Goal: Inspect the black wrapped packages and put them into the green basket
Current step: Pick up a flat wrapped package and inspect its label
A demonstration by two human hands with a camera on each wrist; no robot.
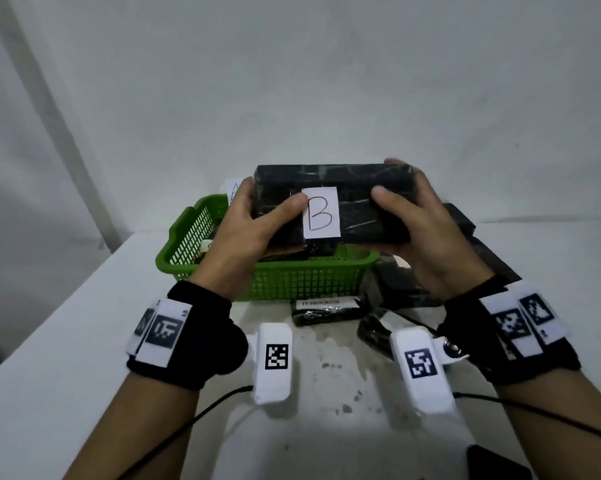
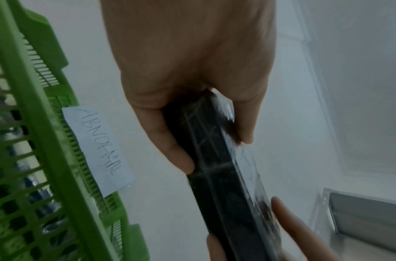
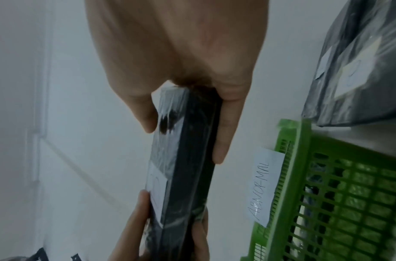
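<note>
A black wrapped package (image 1: 354, 199) with a white label marked "B" is held up above the green basket (image 1: 292, 275). My left hand (image 1: 257, 220) grips its left end, thumb on the front beside the label. My right hand (image 1: 416, 220) grips its right end, thumb on the front. In the left wrist view the package (image 2: 219, 159) shows edge-on between thumb and fingers, and likewise in the right wrist view the package (image 3: 186, 150) runs edge-on. The basket (image 2: 36, 141) (image 3: 349, 194) carries a paper tag reading "ABNORMAL" (image 2: 98, 150) (image 3: 263, 185).
More black wrapped packages (image 1: 465, 244) are stacked right of the basket, also in the right wrist view (image 3: 360, 61). A small wrapped package (image 1: 326, 310) and another dark one (image 1: 375, 334) lie on the white table (image 1: 67, 341) in front of the basket. Something dark lies inside the basket.
</note>
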